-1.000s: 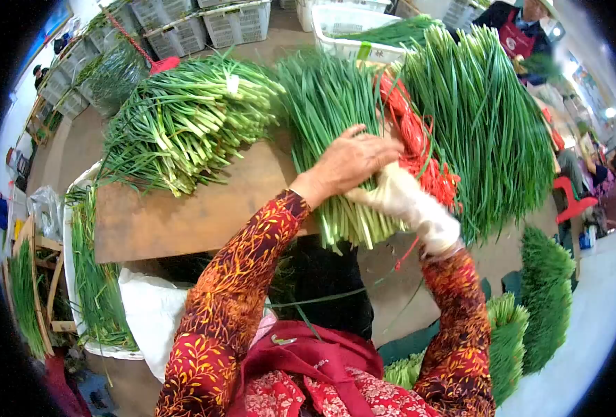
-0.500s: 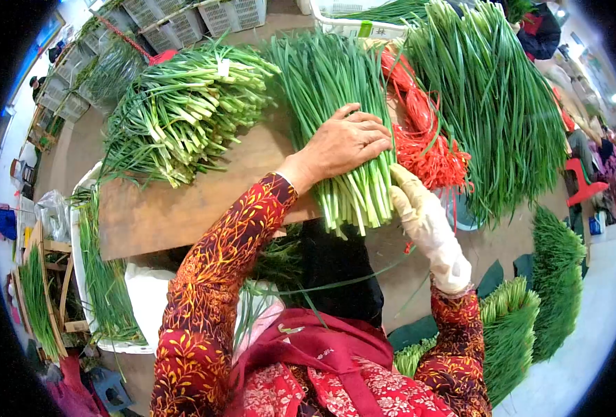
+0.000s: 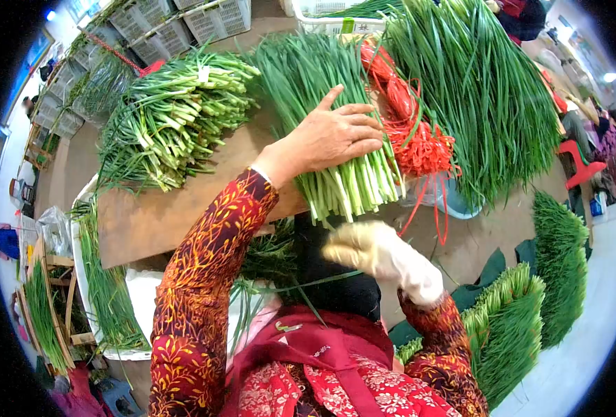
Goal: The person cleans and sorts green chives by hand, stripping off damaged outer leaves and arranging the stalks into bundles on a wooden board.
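My left hand (image 3: 336, 139), bare, lies across the top of a bunch of garlic chives (image 3: 343, 182), its thumb spread and its fingers stretched over the stalks. The bunch rests on a brown board (image 3: 176, 215), green leaves pointing away and pale cut ends toward me. Just below those ends is my right hand (image 3: 377, 254), in a pale glove and blurred by motion. It is apart from the bunch, and whether its fingers hold anything cannot be made out. Red ties (image 3: 415, 142) lie right of the bunch.
Another pile of chives (image 3: 183, 115) sits on the left of the board, and a tall heap (image 3: 471, 97) stands at right. More chives (image 3: 509, 333) lie at lower right. White crates (image 3: 218, 19) stand behind; a red stool (image 3: 580, 165) is far right.
My right hand has left the bunch's right side and moved left and down, below the stalk ends. My left hand stays on the bunch, its thumb now spread wider. The view has shifted slightly.
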`<action>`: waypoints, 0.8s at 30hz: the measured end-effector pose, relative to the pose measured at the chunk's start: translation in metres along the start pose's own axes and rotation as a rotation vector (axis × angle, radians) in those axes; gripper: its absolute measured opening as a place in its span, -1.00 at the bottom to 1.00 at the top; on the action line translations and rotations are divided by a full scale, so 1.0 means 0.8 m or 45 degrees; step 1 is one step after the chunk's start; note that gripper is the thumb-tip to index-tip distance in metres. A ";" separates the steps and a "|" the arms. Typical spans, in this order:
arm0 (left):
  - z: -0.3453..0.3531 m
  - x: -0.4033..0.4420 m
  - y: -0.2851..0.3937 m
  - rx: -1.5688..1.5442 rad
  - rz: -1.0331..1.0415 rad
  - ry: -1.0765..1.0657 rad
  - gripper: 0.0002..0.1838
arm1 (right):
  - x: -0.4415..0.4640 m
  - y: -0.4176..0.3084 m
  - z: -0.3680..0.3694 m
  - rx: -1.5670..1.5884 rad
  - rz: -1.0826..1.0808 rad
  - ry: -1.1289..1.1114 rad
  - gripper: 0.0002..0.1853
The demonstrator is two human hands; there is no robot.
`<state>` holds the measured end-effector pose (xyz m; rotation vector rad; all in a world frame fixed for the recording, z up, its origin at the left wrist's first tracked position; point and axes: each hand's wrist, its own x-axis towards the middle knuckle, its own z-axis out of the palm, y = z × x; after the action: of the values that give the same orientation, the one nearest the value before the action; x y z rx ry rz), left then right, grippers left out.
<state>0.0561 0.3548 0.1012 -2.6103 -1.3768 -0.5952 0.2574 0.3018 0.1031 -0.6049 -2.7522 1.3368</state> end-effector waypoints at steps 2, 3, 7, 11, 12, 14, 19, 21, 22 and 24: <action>-0.003 0.001 0.009 -0.015 0.029 -0.035 -0.69 | 0.030 0.005 -0.005 0.150 -0.015 0.129 -0.71; -0.001 0.000 0.013 -0.039 0.022 -0.055 -0.70 | 0.038 0.004 -0.010 0.364 0.098 -0.033 -0.68; 0.012 -0.009 0.013 -0.140 -0.071 -0.044 -0.73 | 0.018 -0.001 -0.006 -0.052 -0.059 -0.143 -0.66; 0.003 -0.001 0.015 -0.082 -0.048 -0.080 -0.68 | -0.046 0.017 -0.039 0.388 0.153 0.348 -0.69; -0.001 0.004 0.015 -0.012 -0.004 -0.078 -0.59 | -0.049 0.027 -0.046 0.411 0.289 0.545 -0.72; -0.005 0.018 0.012 0.034 0.093 -0.064 -0.57 | -0.041 0.045 -0.059 0.099 0.465 0.837 -0.76; 0.017 0.028 0.003 0.035 0.111 -0.180 -0.55 | -0.004 0.084 -0.040 -0.250 0.504 0.971 -0.73; 0.022 0.024 0.004 0.021 0.087 -0.134 -0.60 | 0.000 0.088 -0.035 -0.231 0.459 1.059 -0.79; 0.019 0.024 0.007 -0.023 0.038 -0.174 -0.63 | 0.000 0.089 -0.032 -0.223 0.464 1.057 -0.79; 0.024 0.022 0.006 -0.060 0.018 -0.128 -0.72 | 0.000 0.092 -0.029 -0.264 0.394 1.125 -0.83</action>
<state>0.0740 0.3714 0.0909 -2.7192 -1.3878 -0.5070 0.2863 0.3603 0.0618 -1.2909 -2.1000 0.5607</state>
